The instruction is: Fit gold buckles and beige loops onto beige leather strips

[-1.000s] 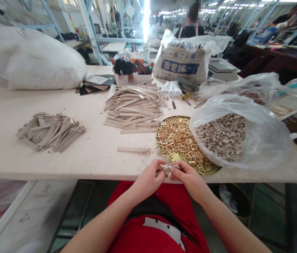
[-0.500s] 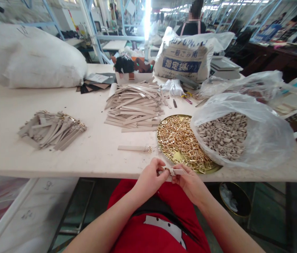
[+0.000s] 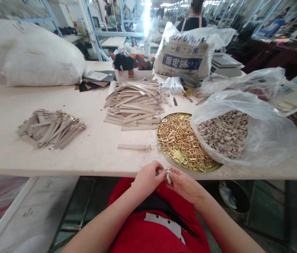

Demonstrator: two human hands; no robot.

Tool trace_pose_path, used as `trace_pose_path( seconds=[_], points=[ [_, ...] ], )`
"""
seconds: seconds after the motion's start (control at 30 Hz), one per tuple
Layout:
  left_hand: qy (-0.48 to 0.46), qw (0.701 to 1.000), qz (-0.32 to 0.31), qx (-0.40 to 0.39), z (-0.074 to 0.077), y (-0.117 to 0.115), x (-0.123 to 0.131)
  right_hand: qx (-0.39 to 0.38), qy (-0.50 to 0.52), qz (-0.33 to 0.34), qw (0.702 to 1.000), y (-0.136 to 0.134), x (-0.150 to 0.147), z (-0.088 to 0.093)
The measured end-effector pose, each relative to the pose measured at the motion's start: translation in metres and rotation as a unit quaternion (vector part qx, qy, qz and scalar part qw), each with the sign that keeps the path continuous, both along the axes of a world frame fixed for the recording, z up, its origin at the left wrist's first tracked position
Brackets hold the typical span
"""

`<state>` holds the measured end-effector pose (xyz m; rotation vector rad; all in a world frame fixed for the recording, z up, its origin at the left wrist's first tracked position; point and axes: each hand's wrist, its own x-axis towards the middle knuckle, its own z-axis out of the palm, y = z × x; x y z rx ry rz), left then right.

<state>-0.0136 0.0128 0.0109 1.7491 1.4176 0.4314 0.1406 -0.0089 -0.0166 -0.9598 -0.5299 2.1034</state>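
Note:
Both hands meet at the table's front edge around a beige strap (image 3: 168, 176) with a gold buckle (image 3: 170, 169). My left hand (image 3: 150, 176) pinches the strap from the left, its fingers partly covering it. With thumb and fingers, my right hand (image 3: 182, 183) grips the strap at the buckle from the right. Just beyond them lies a single strap with a buckle (image 3: 134, 147). To the right, a round gold tray (image 3: 179, 168) is heaped with gold buckles (image 3: 180, 137). Small beige loops (image 3: 223, 135) fill a clear plastic bag (image 3: 266, 140) beside it.
A stack of loose beige straps (image 3: 135, 105) lies mid-table. Buckled straps (image 3: 52, 129) are piled at left. Behind stand a big white sack (image 3: 32, 56), a printed bag (image 3: 184, 56) and a box of dark pieces (image 3: 135, 75). A person (image 3: 194, 21) is farther back.
The strap's free end, which stuck out to the right through my right fingers, now points down, and the buckle shows between my hands. The view has shifted slightly.

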Motion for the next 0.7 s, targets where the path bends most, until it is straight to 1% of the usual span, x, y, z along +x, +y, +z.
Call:
trace_pose_path(
  seconds=[0.07,0.13,0.23,0.3,0.37,0.43,0.57,0.63,0.7],
  points=[
    [-0.021,1.0,-0.005,-0.009,0.001,-0.001,-0.001,0.018,-0.014,-0.002,1.0,0.0,0.0,0.003],
    [-0.062,0.997,-0.023,-0.028,0.002,-0.002,-0.004,0.038,-0.035,-0.012,0.999,0.001,0.001,0.004],
    [-0.12,0.991,-0.032,-0.054,0.003,-0.005,-0.009,0.063,-0.097,-0.058,0.992,0.001,0.001,0.002],
    [-0.136,0.988,-0.024,-0.066,0.003,-0.007,-0.011,0.089,-0.158,-0.104,0.978,0.0,0.0,0.0],
    [-0.144,0.986,-0.023,-0.08,0.002,-0.007,-0.011,0.118,-0.218,-0.134,0.96,0.0,-0.001,0.0],
    [-0.15,0.984,-0.025,-0.095,0.001,-0.006,-0.009,0.142,-0.263,-0.124,0.946,-0.001,-0.001,0.001],
    [-0.152,0.982,-0.015,-0.112,-0.003,-0.005,-0.005,0.182,-0.324,-0.053,0.927,-0.004,0.004,0.004],
    [-0.163,0.977,-0.013,-0.137,-0.004,-0.004,-0.007,0.2,-0.356,-0.048,0.912,-0.006,0.006,0.004],
    [-0.196,0.962,-0.025,-0.188,-0.006,-0.004,-0.011,0.22,-0.391,-0.062,0.892,-0.007,0.005,0.003]
  ],
)
